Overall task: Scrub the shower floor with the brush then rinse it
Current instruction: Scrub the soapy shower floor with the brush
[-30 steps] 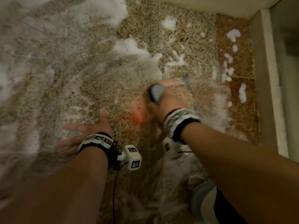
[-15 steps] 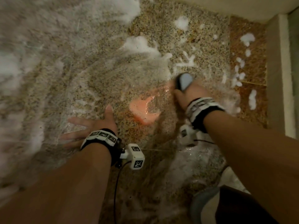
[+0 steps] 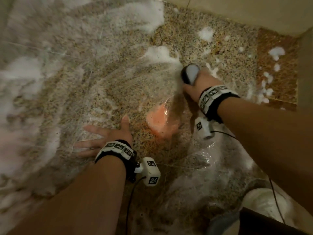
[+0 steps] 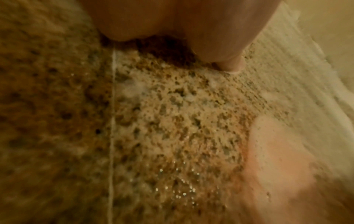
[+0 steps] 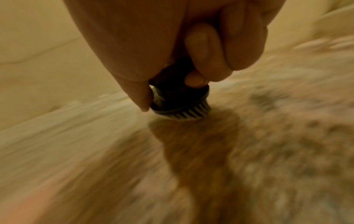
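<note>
Head view: speckled tan shower floor fills the frame, wet, streaked with white foam, thickest at the far left and far middle, with loose blobs on the darker orange tile at far right. A cream wall and curb close off the far and right edges. Near middle, a pinkish-orange patch sits on the floor between the two hands; cannot tell whether it is soap or a reflection.

Left hand lies flat on the floor, near left, fingers spread apart and straight, holding nothing, bracing. Left wrist view shows the thumb tip pressed on wet tile beside a grout line.

Right hand is far right of the patch, fingers clamped round the brush. Right wrist view: the small round dark brush head has its pale bristles down on the floor, fingers curled tight on the handle; background heavily smeared.

Progress, my read: scrubbing is well underway. Suds cover most of the floor, the middle looks worked over, and the far right tile only has splatter. Rinse not started: foam is everywhere and no running water is visible.
</note>
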Demonstrator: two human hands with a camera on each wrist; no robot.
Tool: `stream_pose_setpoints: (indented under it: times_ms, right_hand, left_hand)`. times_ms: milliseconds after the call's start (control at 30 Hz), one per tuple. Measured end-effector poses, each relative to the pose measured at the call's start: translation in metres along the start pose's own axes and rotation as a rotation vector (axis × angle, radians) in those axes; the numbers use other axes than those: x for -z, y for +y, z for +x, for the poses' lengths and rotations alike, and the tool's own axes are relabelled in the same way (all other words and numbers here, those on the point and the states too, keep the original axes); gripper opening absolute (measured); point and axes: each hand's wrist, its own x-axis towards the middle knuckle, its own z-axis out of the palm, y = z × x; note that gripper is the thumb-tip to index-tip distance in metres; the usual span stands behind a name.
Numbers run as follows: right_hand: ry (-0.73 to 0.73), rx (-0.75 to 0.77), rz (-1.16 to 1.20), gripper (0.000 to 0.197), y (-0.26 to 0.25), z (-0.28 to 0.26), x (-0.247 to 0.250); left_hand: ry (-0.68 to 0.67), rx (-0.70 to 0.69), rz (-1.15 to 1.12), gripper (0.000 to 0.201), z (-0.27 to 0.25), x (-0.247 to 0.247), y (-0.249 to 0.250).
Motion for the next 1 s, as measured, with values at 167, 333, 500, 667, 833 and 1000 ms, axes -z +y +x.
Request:
stream_pose_setpoints:
  times_ms: [167,333,500,667,833,1000]
  right_hand:
    - [-0.178,0.351,-0.164,0.081,-0.014,-0.032,-0.023]
    - [0.037,-0.152,-0.006,0.078,0.042,0.006,0.008]
    - [-0.133,0.214,-0.007,0.071,-0.028,-0.032,-0.03]
    - [-0.055,0.012,0.026,0.078,0.012,-0.018,-0.022]
    - [0.03,-0.14,0.074,0.069,0.023,-0.026,-0.021]
    - [-0.1,0.127,-0.049,0.072,0.022,-0.065,-0.04]
  left_hand:
    - [0.016,0.021,0.019,0.135,-0.001,-0.001,0.001]
    - [0.023,0.018,0.034,0.136,0.005,-0.003,0.0]
    - [0.035,0.026,0.036,0.136,0.006,-0.006,0.0]
    - [0.029,0.021,0.041,0.135,0.006,-0.005,-0.001]
    - [0.051,0.014,0.035,0.135,0.007,-0.01,-0.003]
    - [0.024,0.027,0.027,0.135,0.009,-0.006,-0.003]
